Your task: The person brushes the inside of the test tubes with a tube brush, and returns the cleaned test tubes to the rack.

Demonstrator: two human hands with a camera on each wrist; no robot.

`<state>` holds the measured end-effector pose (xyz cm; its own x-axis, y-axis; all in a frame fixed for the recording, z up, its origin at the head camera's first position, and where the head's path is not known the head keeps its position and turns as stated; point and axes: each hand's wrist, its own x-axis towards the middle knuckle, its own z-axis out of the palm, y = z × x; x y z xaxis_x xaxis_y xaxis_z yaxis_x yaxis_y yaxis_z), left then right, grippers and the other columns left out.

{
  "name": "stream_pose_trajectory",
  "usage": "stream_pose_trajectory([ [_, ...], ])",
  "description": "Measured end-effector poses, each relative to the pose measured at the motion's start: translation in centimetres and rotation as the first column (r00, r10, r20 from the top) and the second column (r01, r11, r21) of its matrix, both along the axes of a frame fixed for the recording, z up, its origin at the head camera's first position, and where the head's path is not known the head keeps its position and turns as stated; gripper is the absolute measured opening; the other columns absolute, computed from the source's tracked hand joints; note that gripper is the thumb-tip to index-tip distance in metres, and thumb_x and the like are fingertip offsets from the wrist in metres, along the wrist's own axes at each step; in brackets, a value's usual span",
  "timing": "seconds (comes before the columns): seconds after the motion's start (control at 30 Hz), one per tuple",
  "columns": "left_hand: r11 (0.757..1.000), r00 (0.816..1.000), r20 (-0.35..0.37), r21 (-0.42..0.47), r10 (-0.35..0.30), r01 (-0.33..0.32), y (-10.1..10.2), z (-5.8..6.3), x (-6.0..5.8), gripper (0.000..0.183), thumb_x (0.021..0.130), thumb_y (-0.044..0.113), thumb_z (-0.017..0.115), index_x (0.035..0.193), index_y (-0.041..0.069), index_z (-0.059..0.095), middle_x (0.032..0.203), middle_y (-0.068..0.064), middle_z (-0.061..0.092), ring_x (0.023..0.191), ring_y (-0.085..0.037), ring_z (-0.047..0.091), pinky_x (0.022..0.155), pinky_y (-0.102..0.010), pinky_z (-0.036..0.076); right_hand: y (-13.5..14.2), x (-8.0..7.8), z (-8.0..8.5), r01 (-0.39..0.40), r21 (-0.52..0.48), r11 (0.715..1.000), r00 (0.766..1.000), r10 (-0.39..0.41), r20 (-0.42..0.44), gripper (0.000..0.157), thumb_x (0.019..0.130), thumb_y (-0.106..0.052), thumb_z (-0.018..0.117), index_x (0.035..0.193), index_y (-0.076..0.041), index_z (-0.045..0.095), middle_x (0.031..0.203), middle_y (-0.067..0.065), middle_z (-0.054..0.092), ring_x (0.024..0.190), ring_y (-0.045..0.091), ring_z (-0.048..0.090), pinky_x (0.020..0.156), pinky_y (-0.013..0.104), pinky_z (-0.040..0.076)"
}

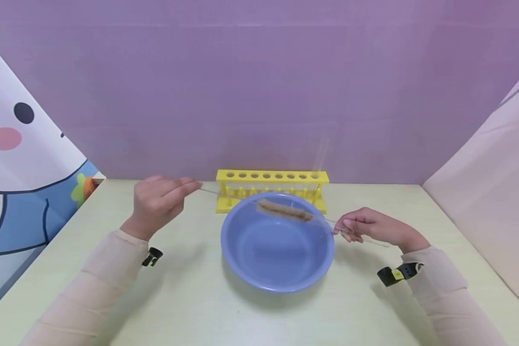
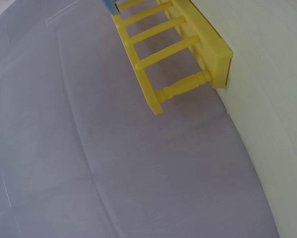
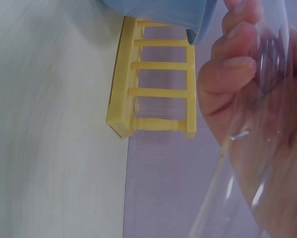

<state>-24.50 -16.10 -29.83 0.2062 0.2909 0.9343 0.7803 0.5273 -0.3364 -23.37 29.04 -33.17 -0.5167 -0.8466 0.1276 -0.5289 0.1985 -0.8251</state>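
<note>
My left hand [image 1: 160,202] pinches the thin wire handle of a test tube brush [image 1: 284,210]. The brush's brown bristles lie slanted above the far part of a blue basin [image 1: 277,283]. At the basin's right rim, my right hand [image 1: 374,228] grips a clear test tube [image 3: 267,119], its fingers curled round it in the right wrist view. One end of the tube points toward the bristles; whether the brush tip sits inside it, I cannot tell. The left wrist view does not show the left hand.
Behind the basin stands a yellow test tube rack [image 1: 272,177], with another clear tube [image 1: 321,156] upright in its right end. A purple backdrop [image 1: 259,96] rises at the table's [image 1: 190,298] far edge. A patterned cloth [image 1: 21,158] hangs at the left.
</note>
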Motion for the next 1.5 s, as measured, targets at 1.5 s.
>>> stream_pose_trajectory([
  [1.5, 0.995, 1.0, -0.005, 0.098, -0.007, 0.007, -0.4, 0.3, 0.5, 0.035, 0.077, -0.008, 0.041, 0.078, 0.007, 0.073, 0.066, -0.008, 0.068, 0.039, -0.025, 0.044, 0.039, -0.034, 0.021, -0.2, -0.2, 0.3, 0.012, 0.019, 1.0, 1.0, -0.012, 0.028, 0.031, 0.098, 0.006, 0.031, 0.107, 0.005, 0.061, 0.07, 0.022, 0.05, 0.053, 0.026, 0.044, 0.05, 0.03, 0.045],
])
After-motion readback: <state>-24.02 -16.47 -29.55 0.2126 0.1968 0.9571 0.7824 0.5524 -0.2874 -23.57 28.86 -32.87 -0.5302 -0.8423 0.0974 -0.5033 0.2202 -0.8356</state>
